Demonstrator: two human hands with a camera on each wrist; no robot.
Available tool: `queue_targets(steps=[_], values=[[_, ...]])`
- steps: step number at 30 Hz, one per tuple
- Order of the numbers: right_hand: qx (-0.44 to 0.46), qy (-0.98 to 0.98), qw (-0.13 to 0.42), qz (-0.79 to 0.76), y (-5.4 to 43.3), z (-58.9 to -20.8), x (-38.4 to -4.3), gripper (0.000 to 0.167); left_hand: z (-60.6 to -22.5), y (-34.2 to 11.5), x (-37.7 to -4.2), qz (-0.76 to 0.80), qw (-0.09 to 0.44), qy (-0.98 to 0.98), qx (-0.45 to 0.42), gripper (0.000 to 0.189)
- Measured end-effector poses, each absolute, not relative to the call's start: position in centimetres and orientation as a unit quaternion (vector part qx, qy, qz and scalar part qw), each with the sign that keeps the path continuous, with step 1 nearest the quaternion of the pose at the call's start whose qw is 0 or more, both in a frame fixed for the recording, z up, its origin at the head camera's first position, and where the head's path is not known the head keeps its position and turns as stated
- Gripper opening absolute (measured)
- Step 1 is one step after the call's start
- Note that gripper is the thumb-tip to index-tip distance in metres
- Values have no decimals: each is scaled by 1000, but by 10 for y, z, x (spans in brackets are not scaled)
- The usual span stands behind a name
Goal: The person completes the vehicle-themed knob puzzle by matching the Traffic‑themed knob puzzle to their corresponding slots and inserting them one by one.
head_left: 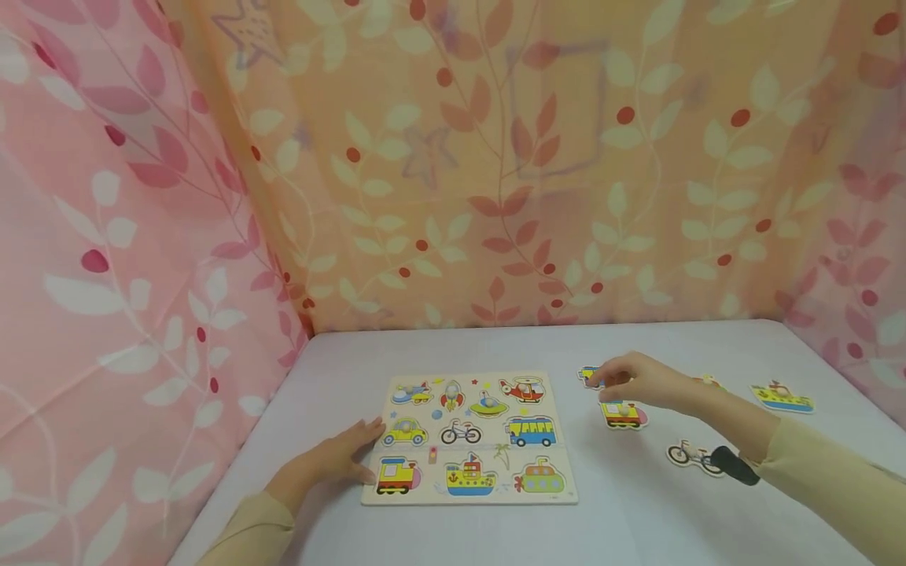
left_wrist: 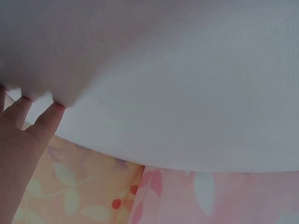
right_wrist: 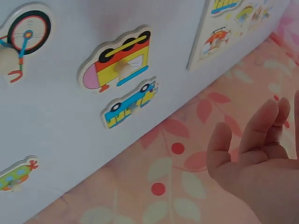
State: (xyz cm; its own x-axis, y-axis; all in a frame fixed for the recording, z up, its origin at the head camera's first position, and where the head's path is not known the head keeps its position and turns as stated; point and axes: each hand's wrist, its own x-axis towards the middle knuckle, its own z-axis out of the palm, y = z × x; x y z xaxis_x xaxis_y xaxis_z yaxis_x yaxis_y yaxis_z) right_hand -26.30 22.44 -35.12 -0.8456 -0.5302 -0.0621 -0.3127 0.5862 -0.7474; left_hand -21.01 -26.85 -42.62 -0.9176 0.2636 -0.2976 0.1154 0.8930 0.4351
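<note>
A wooden puzzle board (head_left: 443, 450) with vehicle pictures lies on the white table. My left hand (head_left: 340, 452) rests at its left edge, fingers spread and touching the side. In the left wrist view, the left fingertips (left_wrist: 58, 105) meet the white surface. My right hand (head_left: 640, 383) hovers over the bus piece (right_wrist: 131, 103) and the train piece (right_wrist: 119, 65). Its fingers are loosely bent, with nothing between them in the right wrist view. Both pieces lie flat, knobs up; the hand partly covers them in the head view.
Right of the board lie a bicycle piece (head_left: 694, 456), a ship piece (head_left: 782, 396) and a submarine piece (right_wrist: 16, 175), the last partly behind the right forearm in the head view. Knobbed plane, rocket, saucer, helicopter and car pieces (head_left: 405, 431) sit in the board. Patterned curtains (head_left: 495, 236) surround the table.
</note>
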Motion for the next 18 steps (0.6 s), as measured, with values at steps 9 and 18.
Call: queue_targets(steps=[9, 18], values=[[-241, 874, 172, -386, 254, -360, -251, 30, -426, -267, -210, 205, 178, 958, 89, 86], [-261, 878, 159, -368, 276, -365, -246, 27, -426, -266, -209, 201, 179, 959, 83, 86]])
